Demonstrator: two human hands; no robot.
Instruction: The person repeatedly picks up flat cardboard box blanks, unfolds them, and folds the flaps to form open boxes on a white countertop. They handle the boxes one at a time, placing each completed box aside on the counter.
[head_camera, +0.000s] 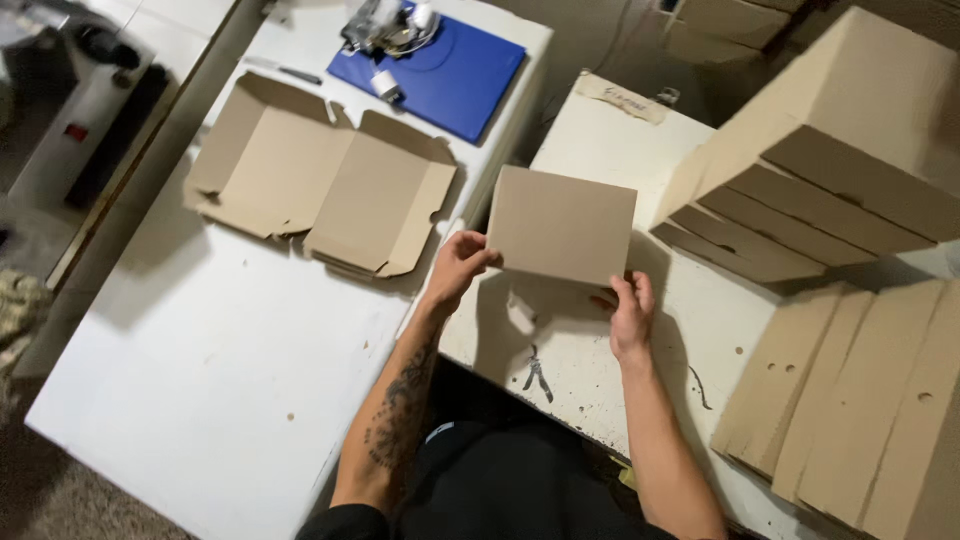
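I hold a closed, flat brown cardboard box (562, 223) just above the right white table (600, 140). My left hand (455, 268) grips its lower left corner. My right hand (630, 312) pinches its lower right edge from below. The box casts a shadow on the tabletop under it. To the left, on the other white table (200, 350), lies a stack of unfolded flat box blanks (320, 185), well out of touch of either hand.
A tall stack of folded boxes (830, 160) stands at the right, with more flat ones (860, 400) leaning at the lower right. A blue board (450, 75) with small parts sits at the far end. A grey machine (80, 110) is at far left.
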